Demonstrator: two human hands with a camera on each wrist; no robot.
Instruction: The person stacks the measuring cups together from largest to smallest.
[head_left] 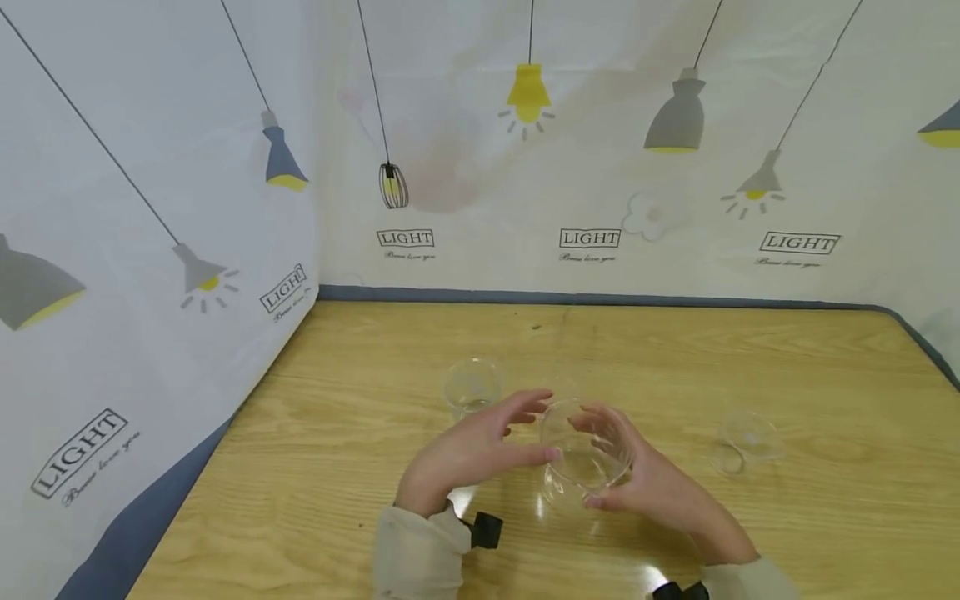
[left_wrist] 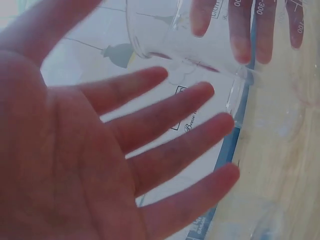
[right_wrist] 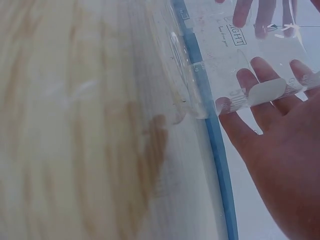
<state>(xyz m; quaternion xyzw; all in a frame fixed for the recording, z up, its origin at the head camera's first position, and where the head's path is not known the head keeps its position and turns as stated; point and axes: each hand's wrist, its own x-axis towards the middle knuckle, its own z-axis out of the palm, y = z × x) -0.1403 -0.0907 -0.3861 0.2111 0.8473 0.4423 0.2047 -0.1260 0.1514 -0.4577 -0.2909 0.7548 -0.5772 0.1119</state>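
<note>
A clear glass beaker [head_left: 573, 468] with white volume marks is between the two hands in the head view. My right hand [head_left: 662, 490] grips its right side, fingers round the far wall and thumb at the near side. The right wrist view shows those fingers against the glass [right_wrist: 215, 65], beside a white patch. My left hand [head_left: 476, 452] is at the beaker's left with fingers extended. Its thumb tip appears at the rim in the head view; whether it touches is unclear. In the left wrist view the left fingers [left_wrist: 160, 117] are spread and hold nothing.
Behind the left hand stands another clear glass vessel [head_left: 472, 382]. A smaller clear vessel [head_left: 752, 435] is on the wooden table [head_left: 840, 517] to the right. Lamp-printed cloth [head_left: 480, 142] walls the table at the back and left.
</note>
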